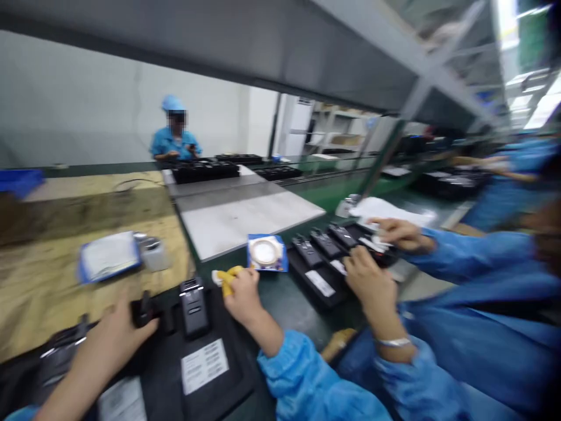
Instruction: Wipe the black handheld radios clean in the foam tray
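Note:
My left hand (pixel 111 339) reaches in from the lower left, its fingers closed on a small black device (pixel 142 310) over a black tray (pixel 228 380). On that tray stand another black device (pixel 193 304) and white labels (pixel 204 365). Further right, my right hand (pixel 243 295), in a blue sleeve with yellow fingertip covers, is curled shut on something small at the tray's far edge; I cannot make it out. A blue-edged packet with a pale ring (pixel 266 252) lies just beyond it.
A co-worker in blue at the right has both hands (pixel 372 280) on a second black tray of devices (pixel 319 280). A blue-edged white pad (pixel 107 254) and a small clear container (pixel 153 252) lie on the wooden bench. Grey metal plates (pixel 245 216) sit behind. Another person (pixel 175 140) sits far back.

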Motion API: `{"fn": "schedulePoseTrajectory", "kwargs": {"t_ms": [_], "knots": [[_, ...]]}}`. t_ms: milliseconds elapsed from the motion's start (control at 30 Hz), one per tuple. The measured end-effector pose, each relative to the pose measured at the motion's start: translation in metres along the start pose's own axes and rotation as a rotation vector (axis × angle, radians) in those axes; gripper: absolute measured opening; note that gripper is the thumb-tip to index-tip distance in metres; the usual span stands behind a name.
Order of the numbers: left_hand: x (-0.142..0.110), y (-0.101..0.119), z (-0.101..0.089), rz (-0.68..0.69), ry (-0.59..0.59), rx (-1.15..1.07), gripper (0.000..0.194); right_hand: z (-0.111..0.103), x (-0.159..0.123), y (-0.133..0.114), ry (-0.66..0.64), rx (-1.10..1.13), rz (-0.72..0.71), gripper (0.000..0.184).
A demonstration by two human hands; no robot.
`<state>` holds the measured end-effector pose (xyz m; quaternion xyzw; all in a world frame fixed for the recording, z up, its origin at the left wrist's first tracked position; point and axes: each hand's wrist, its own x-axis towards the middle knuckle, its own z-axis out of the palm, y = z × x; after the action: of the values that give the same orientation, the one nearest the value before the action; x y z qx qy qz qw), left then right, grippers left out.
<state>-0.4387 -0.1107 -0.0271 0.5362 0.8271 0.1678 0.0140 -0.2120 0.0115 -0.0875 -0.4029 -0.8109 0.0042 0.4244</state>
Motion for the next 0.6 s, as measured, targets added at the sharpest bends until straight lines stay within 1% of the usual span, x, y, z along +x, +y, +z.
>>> {"fn": "schedulePoseTrajectory", "kwargs": {"t_ms": [67,100,167,233,333,400,467,600], "knots": [[-0.025,0.006,-0.013,0.025,0.013,-0.093,0.072,0.0,-0.008,-0.002,0.044,0.098,-0.011,0.024],[-0.037,0.008,-0.017,0.009,0.046,-0.132,0.075,-0.001,-0.01,-0.003,0.062,0.146,-0.02,0.027],[-0.058,0.009,-0.019,0.009,0.083,-0.21,0.075,-0.004,-0.012,-0.009,0.085,0.227,-0.05,0.026],[-0.078,0.008,-0.017,0.008,0.092,-0.294,0.071,-0.013,-0.012,-0.022,0.099,0.277,-0.125,0.025],[-0.102,0.007,-0.014,0.037,0.08,-0.418,0.063,-0.034,-0.014,-0.053,0.076,0.34,-0.269,0.027],[-0.111,0.007,-0.013,0.084,0.057,-0.491,0.06,-0.045,-0.016,-0.073,0.038,0.379,-0.347,0.029],[-0.116,0.008,-0.011,0.13,0.027,-0.544,0.06,-0.051,-0.019,-0.089,0.005,0.397,-0.417,0.031],[-0.117,0.009,-0.008,0.16,-0.02,-0.579,0.065,-0.053,-0.024,-0.109,-0.004,0.4,-0.545,0.034]]}}
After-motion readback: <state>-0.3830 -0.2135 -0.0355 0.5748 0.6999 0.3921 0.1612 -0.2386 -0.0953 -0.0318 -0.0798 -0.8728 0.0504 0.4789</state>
